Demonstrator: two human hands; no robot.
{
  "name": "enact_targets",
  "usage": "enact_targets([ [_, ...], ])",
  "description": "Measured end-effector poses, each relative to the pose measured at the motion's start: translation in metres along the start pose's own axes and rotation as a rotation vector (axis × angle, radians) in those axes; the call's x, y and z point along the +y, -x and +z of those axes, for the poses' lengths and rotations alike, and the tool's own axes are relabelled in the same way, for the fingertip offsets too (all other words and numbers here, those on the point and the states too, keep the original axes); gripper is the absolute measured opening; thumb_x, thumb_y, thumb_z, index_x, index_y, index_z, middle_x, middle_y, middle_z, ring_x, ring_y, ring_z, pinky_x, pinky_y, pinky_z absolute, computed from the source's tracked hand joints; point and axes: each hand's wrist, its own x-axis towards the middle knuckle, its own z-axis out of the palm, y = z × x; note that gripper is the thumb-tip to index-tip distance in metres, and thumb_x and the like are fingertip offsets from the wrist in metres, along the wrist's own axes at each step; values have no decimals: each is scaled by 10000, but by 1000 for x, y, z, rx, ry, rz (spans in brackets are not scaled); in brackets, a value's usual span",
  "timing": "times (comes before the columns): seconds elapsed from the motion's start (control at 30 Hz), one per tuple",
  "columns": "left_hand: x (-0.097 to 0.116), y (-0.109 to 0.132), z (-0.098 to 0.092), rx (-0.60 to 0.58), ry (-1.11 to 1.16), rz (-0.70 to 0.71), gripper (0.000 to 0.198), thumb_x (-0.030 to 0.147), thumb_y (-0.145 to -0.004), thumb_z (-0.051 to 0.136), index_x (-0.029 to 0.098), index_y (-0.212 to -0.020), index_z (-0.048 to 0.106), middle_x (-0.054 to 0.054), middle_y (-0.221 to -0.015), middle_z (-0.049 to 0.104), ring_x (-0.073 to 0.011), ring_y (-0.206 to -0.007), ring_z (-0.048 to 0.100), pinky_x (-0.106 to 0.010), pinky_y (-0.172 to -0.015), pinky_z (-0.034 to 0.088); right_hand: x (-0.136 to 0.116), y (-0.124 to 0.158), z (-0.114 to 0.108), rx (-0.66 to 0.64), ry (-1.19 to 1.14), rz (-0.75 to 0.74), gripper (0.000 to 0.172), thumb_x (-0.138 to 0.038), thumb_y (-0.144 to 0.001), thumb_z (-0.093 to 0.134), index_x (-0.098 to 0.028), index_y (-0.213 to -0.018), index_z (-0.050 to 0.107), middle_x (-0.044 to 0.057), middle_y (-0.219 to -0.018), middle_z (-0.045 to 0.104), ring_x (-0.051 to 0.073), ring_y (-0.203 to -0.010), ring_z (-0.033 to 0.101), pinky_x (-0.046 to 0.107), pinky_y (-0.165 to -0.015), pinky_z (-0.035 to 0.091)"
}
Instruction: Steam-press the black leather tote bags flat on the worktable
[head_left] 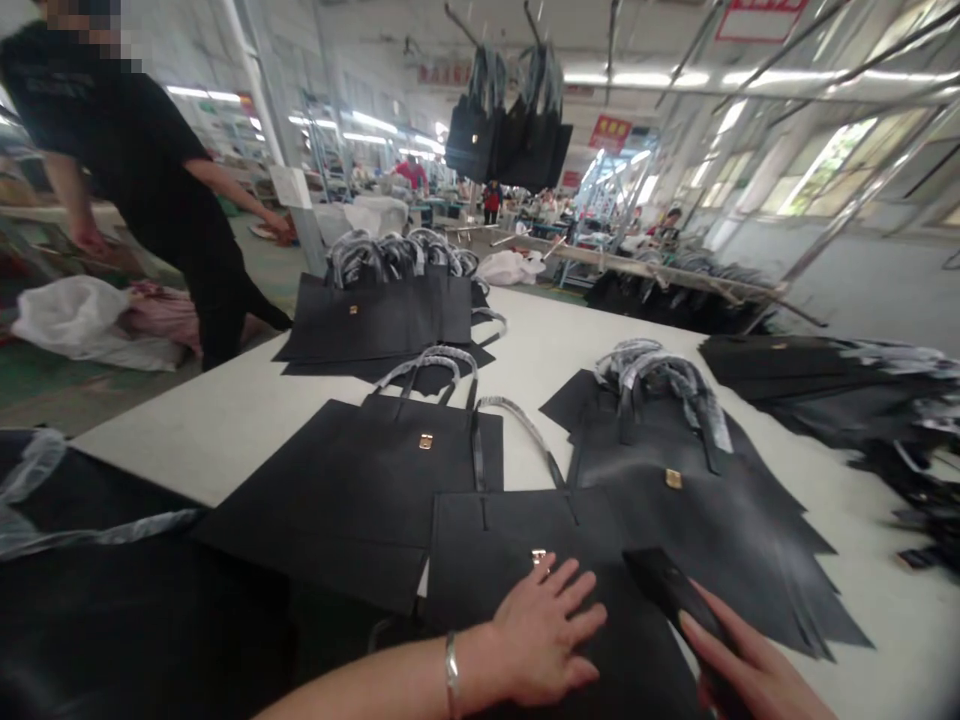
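Left hand [544, 635]: fingers were spread flat on a black leather tote bag [517, 540] at 6 o'clock, just below its gold clasp [538, 557]. Right hand [754, 670]: fingers lay pressed together against a black strip [660, 585] at 5 o'clock; any pinch could not be determined.

L hand [544, 630] flat on black tote [487, 540], gold clasp [538, 557] just past fingertips, metal bangle [451, 675] on wrist; R hand [750, 650] at black strip [667, 590] to its right; more totes [390, 470] on white table [525, 350] beyond both hands.

No wording can be read here: the red banner [610, 132] beyond the hanging black tote bags [510, 125] and the white placard [290, 186] on the pillar [264, 90] are too blurred.
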Motion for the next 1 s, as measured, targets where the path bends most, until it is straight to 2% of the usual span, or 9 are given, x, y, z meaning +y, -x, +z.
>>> enact_targets([
  [0.13, 10, 3, 7, -1, 36, 111, 565, 483, -920, 432, 248, -1423, 333, -61, -1515, 265, -268, -1407, 177, -462, -1142, 99, -36, -13, 19, -209, 9, 29, 794, -583, -775, 551, -153, -1404, 328, -54, -417, 571, 173, -384, 574, 217, -353, 401],
  [0.23, 12, 3, 10, 15, 41, 111, 550, 457, -908, 471, 242, -1404, 365, -59, -1504, 293, -267, -1401, 196, -461, -1144, 98, -55, -19, 23, -278, -10, 83, 703, -550, -796, 553, -157, -1355, 385, -65, -452, 552, 148, -375, 564, 193, -331, 390],
  [0.37, 11, 1, 10, 33, 59, 83, 578, 434, -881, 532, 242, -1401, 369, -68, -1498, 305, -269, -1401, 199, -467, -1145, 91, -63, -19, 19, -283, -1, 85, 616, -520, -827, 553, -164, -1313, 420, -66, -483, 545, 145, -400, 579, 193, -347, 417],
  [0.5, 10, 1, 8, 25, 89, 105, 590, 401, -861, 566, 278, -1401, 365, -43, -1494, 316, -257, -1400, 209, -457, -1143, 124, -60, -15, 13, -307, -15, 166, 588, -525, -831, 568, -192, -1297, 435, -33, -592, 611, 140, -420, 590, 205, -361, 429],
  [0.6, 10, 1, 9, 33, 82, 123, 591, 382, -848, 576, 260, -1393, 383, -53, -1490, 324, -262, -1398, 212, -457, -1144, 119, -63, -21, 18, -307, -25, 155, 592, -542, -824, 571, -190, -1287, 462, -51, -517, 574, 147, -411, 582, 206, -363, 417],
  [0.77, 8, 3, 12, 46, 8, 134, 600, 423, -836, 584, 226, -1374, 405, -64, -1488, 327, -260, -1396, 216, -434, -1148, 98, -77, -37, 25, -60, 75, -80, 666, -525, -824, 569, -173, -1369, 420, -56, -458, 577, 173, -417, 583, 244, -412, 433],
  [0.83, 8, 2, 13, 52, -25, 141, 595, 446, -839, 571, 225, -1368, 411, -63, -1488, 327, -261, -1393, 221, -427, -1146, 101, -82, -36, 22, -16, 80, -127, 724, -542, -815, 571, -166, -1404, 383, -53, -448, 585, 180, -420, 581, 254, -428, 435],
  [0.93, 11, -3, 15, 44, -62, 162, 565, 475, -850, 538, 221, -1345, 441, -68, -1466, 365, -274, -1378, 254, -429, -1137, 122, -85, -28, 22, -115, 66, -75, 793, -566, -781, 589, -153, -1419, 366, -46, -461, 595, 185, -406, 566, 253, -390, 416],
  [1.0, 15, -9, 19, 52, -81, 179, 548, 476, -853, 529, 215, -1330, 461, -76, -1437, 405, -281, -1360, 287, -431, -1135, 123, -87, -22, 28, -212, 65, -59, 758, -553, -760, 613, -156, -1380, 436, -14, -561, 654, 192, -456, 595, 255, -395, 433],
])
